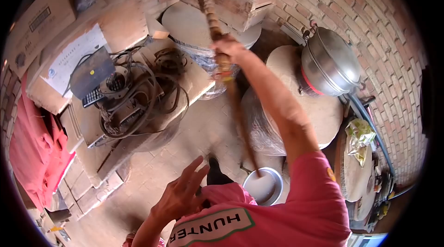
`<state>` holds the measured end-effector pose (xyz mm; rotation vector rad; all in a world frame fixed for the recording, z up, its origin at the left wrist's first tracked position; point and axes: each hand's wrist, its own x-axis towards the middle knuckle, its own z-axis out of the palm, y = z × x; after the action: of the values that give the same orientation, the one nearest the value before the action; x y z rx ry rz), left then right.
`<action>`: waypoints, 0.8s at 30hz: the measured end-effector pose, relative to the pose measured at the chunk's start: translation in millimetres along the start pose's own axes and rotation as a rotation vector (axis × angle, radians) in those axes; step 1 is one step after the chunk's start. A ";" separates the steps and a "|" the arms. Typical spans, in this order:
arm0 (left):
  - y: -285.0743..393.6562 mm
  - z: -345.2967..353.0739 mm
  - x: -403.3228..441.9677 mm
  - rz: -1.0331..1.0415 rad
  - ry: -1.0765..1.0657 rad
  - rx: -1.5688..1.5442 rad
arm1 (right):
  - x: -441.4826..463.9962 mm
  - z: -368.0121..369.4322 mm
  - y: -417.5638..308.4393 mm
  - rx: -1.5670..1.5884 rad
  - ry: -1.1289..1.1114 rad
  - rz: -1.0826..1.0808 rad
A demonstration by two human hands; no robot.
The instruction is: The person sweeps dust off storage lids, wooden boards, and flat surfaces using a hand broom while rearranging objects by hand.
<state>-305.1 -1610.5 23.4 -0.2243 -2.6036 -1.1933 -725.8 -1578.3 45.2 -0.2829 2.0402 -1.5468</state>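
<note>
Hanging at the far left, a red cloth [34,145] runs toward the view's black rim, its lower end hard to make out. Above it, a carton [39,20] is partly cut off by the same rim. Next comes a board [201,79] under cables [148,103] so tangled that the things among them cannot all be sorted; a remote [92,98] shows at their left side.

Nearer the person, the left hand [181,196] is loosely open, fingers parted, with nothing visible in its hold. Beside it, bare floor [203,126] gives a gap between the board and the vat [300,131] to the right.

The right hand [229,48], slightly blurred, is closed round the stick [235,101], which slants through the middle of the view. The stick is long and brown: thick, ridged and frayed at the top, yellow just below the hand, thin farther down. Its lower end overlaps the basin [278,187]; whether they touch cannot be told.

Farther right, a pot [335,59] sits on the vat, near the brick wall [388,39] that bounds this side.
</note>
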 end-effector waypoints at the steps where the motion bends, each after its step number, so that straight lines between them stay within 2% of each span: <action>1: -12.3 10.2 -7.3 0.019 -0.009 0.080 | 12.2 -30.0 12.4 -0.156 0.012 -0.010; 4: -38.6 38.2 -34.1 -0.140 0.058 -0.027 | 19.1 -102.8 46.3 -0.714 0.158 -0.346; 6: -45.5 48.4 -46.9 -0.292 0.148 -0.081 | 1.2 -127.8 42.9 -0.862 0.168 -0.420; 8: -58.4 62.9 -60.3 -0.425 0.250 -0.118 | 0.4 -150.3 38.3 -1.028 0.156 -0.403; 10: -64.6 79.2 -63.6 -0.556 0.360 -0.109 | 14.5 -168.5 41.0 -0.996 0.106 -0.265; 11: -66.8 85.7 -62.0 -0.571 0.371 -0.108 | 23.5 -175.7 41.6 -0.979 0.079 -0.199; 14: -70.1 104.5 -52.5 -0.605 0.401 -0.085 | 71.0 -206.8 76.2 -0.917 0.029 -0.180; 18: -60.4 126.7 -36.1 -0.674 0.393 -0.090 | 76.4 -237.5 62.4 -0.903 -0.040 -0.002; 21: -51.7 144.7 -36.1 -0.686 0.390 -0.098 | 49.9 -217.1 28.5 -0.900 -0.131 0.118; 24: -44.5 162.2 -50.3 -0.652 0.395 -0.101 | 31.9 -206.0 28.8 -0.944 -0.264 0.119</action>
<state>-297.0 -1517.5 -125.3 0.8179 -2.3138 -1.3786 -859.9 -1416.2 45.5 -0.6524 2.3608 -0.3512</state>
